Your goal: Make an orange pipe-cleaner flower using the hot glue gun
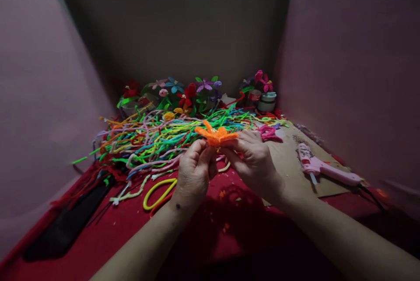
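Note:
An orange pipe-cleaner flower point(216, 135) with pale yellow bits at its centre is held up in front of me, over the red cloth. My left hand point(196, 169) pinches it from below on the left, thumb and fingers pressed together near its base. From the right, my right hand point(251, 158) grips the petals and underside, its fingers closed. The flower's underside is mostly hidden by my fingertips. Behind it spreads a big heap of many-coloured pipe cleaners point(157, 130).
On the right, a pink glue gun point(331, 170) lies on a brown board point(288, 158). Finished flowers point(205, 85) and a small jar point(267, 102) stand at the back. A black flat object point(65, 226) lies at left, yellow loops point(151, 205) nearer the middle. Pinkish walls flank both sides.

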The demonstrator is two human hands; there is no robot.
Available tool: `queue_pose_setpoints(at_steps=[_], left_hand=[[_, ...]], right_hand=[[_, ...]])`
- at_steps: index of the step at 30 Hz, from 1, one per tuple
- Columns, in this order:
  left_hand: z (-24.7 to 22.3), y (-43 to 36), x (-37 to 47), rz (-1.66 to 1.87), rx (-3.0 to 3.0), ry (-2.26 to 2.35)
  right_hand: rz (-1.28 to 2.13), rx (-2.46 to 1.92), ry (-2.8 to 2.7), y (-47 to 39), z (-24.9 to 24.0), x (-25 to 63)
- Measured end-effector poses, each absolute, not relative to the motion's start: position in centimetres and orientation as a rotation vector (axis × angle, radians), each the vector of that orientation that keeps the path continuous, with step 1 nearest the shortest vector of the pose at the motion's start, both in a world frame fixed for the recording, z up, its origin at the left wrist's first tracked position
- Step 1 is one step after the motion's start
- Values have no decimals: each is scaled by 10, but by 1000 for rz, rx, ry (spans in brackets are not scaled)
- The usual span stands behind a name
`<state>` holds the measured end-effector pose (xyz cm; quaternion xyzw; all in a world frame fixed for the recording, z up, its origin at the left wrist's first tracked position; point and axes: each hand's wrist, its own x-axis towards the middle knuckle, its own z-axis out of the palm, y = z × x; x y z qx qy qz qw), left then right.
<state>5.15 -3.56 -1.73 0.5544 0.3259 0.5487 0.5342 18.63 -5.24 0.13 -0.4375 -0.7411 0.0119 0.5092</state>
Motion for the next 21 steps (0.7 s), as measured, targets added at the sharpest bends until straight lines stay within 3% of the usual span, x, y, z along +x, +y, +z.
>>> queue_pose_setpoints(at_steps=[4, 9, 12, 21], left_hand=[[-16, -34, 50, 1297, 1328, 784], [-13, -30, 48, 1276, 1403, 849], [-12, -28, 46, 1250, 1426, 824], [-12, -28, 45, 1240, 1492, 884]], right_hand=[[138, -1090, -1706, -53, -2, 183], [1000, -946, -1499, -48, -1, 182], [1294, -825, -1421, -44, 1, 183], [1365, -851, -1277, -32, -7, 181]])
